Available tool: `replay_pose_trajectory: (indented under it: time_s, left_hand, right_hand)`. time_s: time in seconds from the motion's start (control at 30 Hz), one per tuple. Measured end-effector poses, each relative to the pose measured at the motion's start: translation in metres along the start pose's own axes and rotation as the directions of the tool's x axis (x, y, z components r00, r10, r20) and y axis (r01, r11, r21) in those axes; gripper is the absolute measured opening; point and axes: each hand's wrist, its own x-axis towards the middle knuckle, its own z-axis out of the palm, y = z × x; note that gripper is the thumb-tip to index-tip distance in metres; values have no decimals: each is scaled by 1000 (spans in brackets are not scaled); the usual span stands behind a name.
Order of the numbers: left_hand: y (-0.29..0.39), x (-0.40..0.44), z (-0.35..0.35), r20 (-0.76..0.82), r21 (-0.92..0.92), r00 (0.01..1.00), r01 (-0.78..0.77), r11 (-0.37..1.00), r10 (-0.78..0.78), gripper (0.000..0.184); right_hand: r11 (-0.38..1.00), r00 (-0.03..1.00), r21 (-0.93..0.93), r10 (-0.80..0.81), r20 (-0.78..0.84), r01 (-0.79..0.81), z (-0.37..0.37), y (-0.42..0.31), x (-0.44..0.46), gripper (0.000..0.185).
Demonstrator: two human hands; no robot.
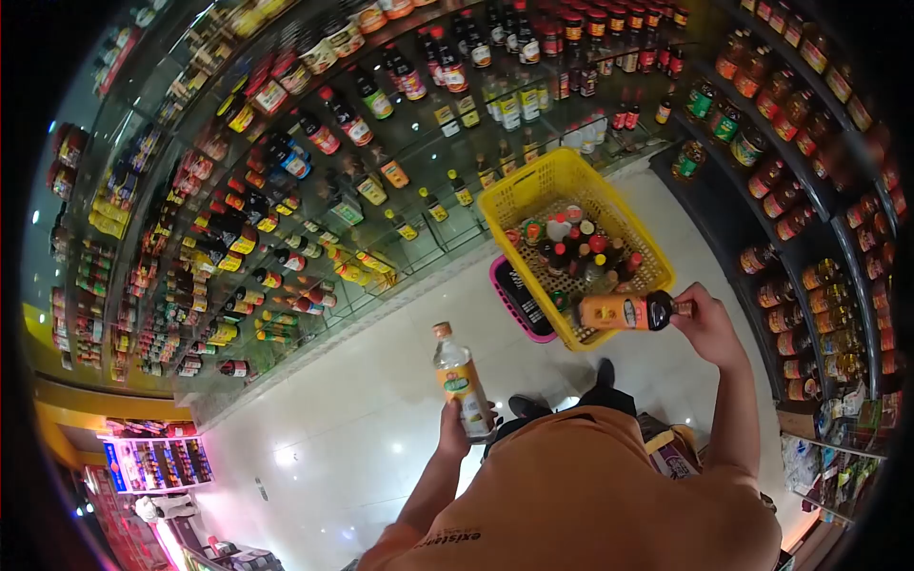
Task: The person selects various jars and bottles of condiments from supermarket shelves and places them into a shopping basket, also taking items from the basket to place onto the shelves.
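Note:
My left hand [455, 430] is wrapped round the lower part of a clear glass bottle [460, 383] with a yellow label and a brown cap, held upright. By its neck, my right hand [709, 328] grips a dark bottle [624, 312] with an orange label, tilted sideways over the near edge of a yellow basket [657, 262]. Several bottles with red, yellow and white caps [583, 249] stand inside the basket. Below the basket's left side is a pink-rimmed black basket [519, 297], partly hidden.
Glass shelves [381, 157] packed with sauce bottles run along the left and front. Dark shelves [733, 200] with jars and oil bottles curve along the right. My shoes [528, 406] are on the pale tiled floor [333, 428]. A box [671, 452] lies beside my right side.

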Motion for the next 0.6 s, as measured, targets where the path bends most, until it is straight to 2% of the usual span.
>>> replay_pose_trajectory:
  time_s: [0.07, 0.1, 0.17, 0.2, 0.23, 0.3, 0.37, 0.43, 0.5, 0.57, 0.6]
  left_hand:
    - [-11, 21, 38, 31, 114, 999, 28, 993, -31, 86]
    - [-16, 30, 61, 67, 189, 998, 6, 982, -19, 85]
    - [-30, 45, 121, 79, 228, 997, -36, 973, 18, 85]
    - [-41, 54, 145, 79, 235, 997, -33, 971, 15, 85]
    - [-53, 62, 168, 129, 193, 992, -13, 981, -12, 81]
    - [-82, 77, 217, 180, 158, 983, 17, 987, -46, 77]
    - [-113, 93, 265, 289, -135, 934, 257, 957, -210, 77]
    - [-140, 109, 310, 304, -115, 925, 273, 955, -228, 76]
    - [-160, 127, 353, 340, -99, 903, 312, 945, -262, 75]
    - [-165, 133, 404, 313, -81, 901, 341, 937, -301, 74]
    - [-171, 139, 422, 246, -34, 897, 387, 921, -368, 74]
  right_hand:
    - [956, 997, 289, 28, 68, -46, -28, 16, -21, 24]
    - [953, 998, 299, 30, 62, -47, -45, 22, -33, 24]
    - [877, 998, 479, -9, 60, -21, -81, 41, -55, 25]
    - [878, 995, 470, -99, -5, 90, -99, 64, -65, 26]
    - [875, 996, 476, -93, -9, 86, -118, 82, -73, 26]
    - [822, 971, 518, -204, -121, 237, -164, 114, -93, 25]
    - [808, 965, 528, -205, -163, 261, -208, 151, -112, 26]
    - [791, 931, 510, -200, -306, 338, -243, 185, -129, 27]
    - [783, 918, 511, -187, -349, 354, -263, 229, -144, 29]
    - [710, 890, 614, -42, -454, 346, -276, 267, -159, 30]
    - [682, 874, 652, 36, -484, 333, -280, 286, -167, 32]
